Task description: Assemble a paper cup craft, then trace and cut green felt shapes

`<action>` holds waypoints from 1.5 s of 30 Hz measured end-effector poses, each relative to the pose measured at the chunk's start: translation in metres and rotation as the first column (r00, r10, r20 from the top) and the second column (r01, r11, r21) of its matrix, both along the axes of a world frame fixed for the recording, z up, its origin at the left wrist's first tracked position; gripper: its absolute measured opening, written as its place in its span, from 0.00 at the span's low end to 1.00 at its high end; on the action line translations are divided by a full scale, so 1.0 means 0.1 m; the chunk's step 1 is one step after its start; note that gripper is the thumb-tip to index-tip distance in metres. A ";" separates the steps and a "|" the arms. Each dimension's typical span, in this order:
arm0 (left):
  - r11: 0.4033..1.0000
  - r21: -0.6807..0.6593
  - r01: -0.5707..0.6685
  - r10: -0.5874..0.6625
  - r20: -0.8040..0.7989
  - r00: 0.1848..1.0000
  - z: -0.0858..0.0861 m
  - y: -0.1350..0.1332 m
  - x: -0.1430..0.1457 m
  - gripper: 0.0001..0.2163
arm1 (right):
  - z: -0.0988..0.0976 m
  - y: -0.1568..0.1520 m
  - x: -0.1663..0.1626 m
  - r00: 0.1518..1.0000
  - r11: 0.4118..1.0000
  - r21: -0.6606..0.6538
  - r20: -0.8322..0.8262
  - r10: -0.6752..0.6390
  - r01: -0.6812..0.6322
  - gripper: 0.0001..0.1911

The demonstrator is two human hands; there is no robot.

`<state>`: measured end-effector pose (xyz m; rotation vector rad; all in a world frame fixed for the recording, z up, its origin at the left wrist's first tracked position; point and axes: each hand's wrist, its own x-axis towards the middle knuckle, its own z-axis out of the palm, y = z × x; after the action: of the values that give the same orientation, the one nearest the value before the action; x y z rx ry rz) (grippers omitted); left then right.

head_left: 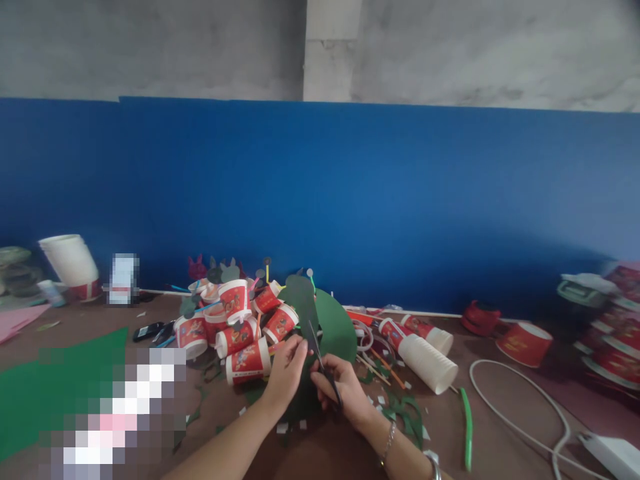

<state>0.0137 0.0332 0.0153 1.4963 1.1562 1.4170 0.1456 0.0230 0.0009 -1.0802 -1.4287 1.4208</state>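
Note:
My right hand (343, 390) grips black scissors (320, 357), blades pointing up into a dark green paper sheet (330, 320). My left hand (287, 367) pinches the same green sheet just left of the blades. Both hands sit low over the brown table (500, 413), right beside a pile of red-and-white paper cups (240, 327) with straws and green cut-outs stuck in them. Small green and white paper scraps (405, 410) lie around my right wrist.
A stack of white cups (425, 357) lies on its side to the right, near a red bowl (523, 343) and a white cable (530, 400). A large green sheet (45, 380) lies at the left. More red cups (617, 333) stand far right. A blue wall panel (350, 200) backs the table.

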 end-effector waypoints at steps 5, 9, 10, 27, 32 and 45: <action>0.999 -0.004 0.038 -0.039 -0.007 0.999 -0.01 0.02 -0.02 0.13 | 0.04 -0.01 0.02 1.000 1.000 0.001 -0.018 0.022 -0.022 0.20; 0.999 -0.007 0.036 -0.036 -0.016 0.999 -0.03 0.03 -0.04 0.14 | 0.05 0.00 0.03 1.000 1.000 -0.010 0.000 0.022 -0.022 0.20; 0.999 -0.009 0.035 -0.035 -0.017 0.999 -0.03 0.03 -0.04 0.14 | 0.05 0.01 0.03 1.000 1.000 -0.010 0.007 0.023 -0.023 0.20; 0.995 -0.016 0.098 -0.097 0.024 0.995 -0.07 0.07 -0.06 0.14 | 0.09 0.02 0.10 0.997 0.998 -0.020 0.042 0.061 -0.060 0.17; 0.993 -0.028 0.116 -0.115 0.038 0.993 -0.07 0.08 -0.08 0.15 | 0.10 0.05 0.13 0.994 0.997 -0.020 0.068 0.082 -0.081 0.17; 0.989 -0.047 0.141 -0.136 0.090 0.987 -0.09 0.09 -0.08 0.16 | 0.07 0.08 0.16 0.990 0.994 0.016 0.101 0.104 -0.106 0.18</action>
<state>0.0059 0.0421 0.0066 1.4353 1.0099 1.3327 0.1620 0.0309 0.0081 -1.0900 -1.5887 1.4392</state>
